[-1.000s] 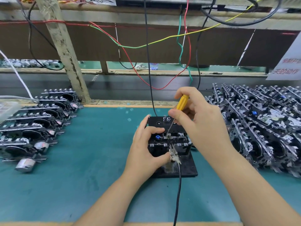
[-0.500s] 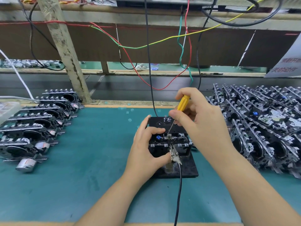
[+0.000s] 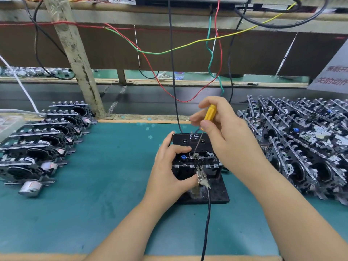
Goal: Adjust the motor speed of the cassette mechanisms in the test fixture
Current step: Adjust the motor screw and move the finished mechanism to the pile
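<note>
Your right hand point(image 3: 224, 136) pinches the yellow handle of the screwdriver point(image 3: 204, 127), whose shaft slants down and to the left, tip on the cassette mechanism point(image 3: 195, 161). That mechanism sits in the black test fixture point(image 3: 216, 196) at mid-bench point(image 3: 94, 194), long axis left to right. Your left hand point(image 3: 169, 174) grips its left end, fingers curled over the top. A clip point(image 3: 201, 178) holds its front edge.
</note>
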Demonstrator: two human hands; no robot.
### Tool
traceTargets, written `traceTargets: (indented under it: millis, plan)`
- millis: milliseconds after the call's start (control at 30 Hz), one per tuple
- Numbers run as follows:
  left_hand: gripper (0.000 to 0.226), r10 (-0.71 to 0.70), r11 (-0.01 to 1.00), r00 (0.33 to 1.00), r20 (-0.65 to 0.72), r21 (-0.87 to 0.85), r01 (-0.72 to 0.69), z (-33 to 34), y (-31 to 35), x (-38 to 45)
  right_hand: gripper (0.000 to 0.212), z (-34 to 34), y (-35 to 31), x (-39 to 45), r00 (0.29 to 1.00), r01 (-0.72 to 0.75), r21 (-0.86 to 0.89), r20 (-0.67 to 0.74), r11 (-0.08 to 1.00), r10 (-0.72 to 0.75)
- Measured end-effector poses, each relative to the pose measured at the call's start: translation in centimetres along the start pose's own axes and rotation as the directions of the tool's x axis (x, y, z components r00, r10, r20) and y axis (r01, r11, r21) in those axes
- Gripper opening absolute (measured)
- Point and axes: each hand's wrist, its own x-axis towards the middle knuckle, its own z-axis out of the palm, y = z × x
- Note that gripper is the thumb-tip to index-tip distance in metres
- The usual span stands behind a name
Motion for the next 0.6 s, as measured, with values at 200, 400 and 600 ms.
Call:
traceTargets:
  millis: [200,400,600]
  plan:
    - [0.058,0.016,1.000,1.000,-0.006,0.000,-0.016,0.1,-0.1,0.1,0.024,0.7,-0.3,-0.4,0.993,0.046,0.087,-0.110,0.995,-0.036]
    - [0.059,0.135,0.991,0.988,-0.071,-0.004,-0.135,0.4,-1.3,0.1,0.037,0.9,-0.1,-0.2,0.987,0.027,0.055,-0.157,0.998,-0.018]
    - [0.054,0.170,0.985,0.979,-0.117,0.011,-0.170,0.7,-2.8,0.6,0.046,-0.3,-0.7,0.6,0.999,-0.027,0.133,0.046,0.991,0.021]
